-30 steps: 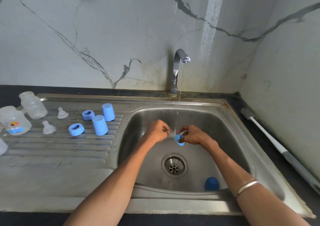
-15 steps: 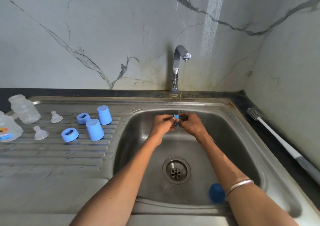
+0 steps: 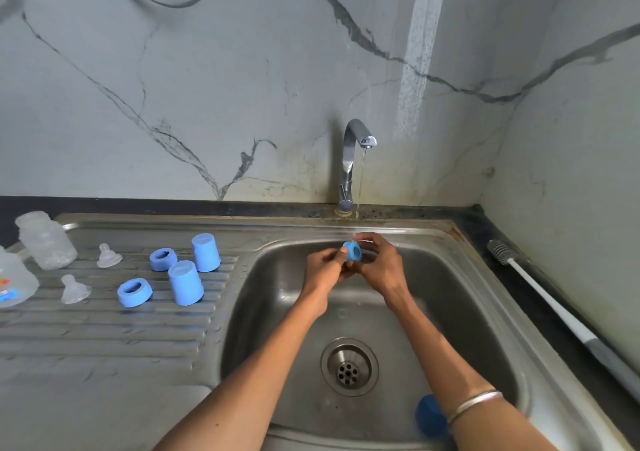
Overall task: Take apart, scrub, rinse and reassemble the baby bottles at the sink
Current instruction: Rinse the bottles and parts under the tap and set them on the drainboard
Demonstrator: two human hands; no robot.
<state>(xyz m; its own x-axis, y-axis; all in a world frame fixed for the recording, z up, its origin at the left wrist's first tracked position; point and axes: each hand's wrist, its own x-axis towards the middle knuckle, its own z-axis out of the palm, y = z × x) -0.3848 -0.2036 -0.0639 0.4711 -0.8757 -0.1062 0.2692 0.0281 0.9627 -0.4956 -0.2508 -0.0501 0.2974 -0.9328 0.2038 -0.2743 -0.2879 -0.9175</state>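
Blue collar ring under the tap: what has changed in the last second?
Both hands lifted the blue collar ring up toward the tap stream; left fingers now pinch it too. Drainboard parts and bottle brush stayed put.

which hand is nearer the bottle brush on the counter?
Right. The right hand is on the brush's side of the basin, under the tap, holding the blue ring. The left hand is beside it, farther from the bottle brush, which neither touches.
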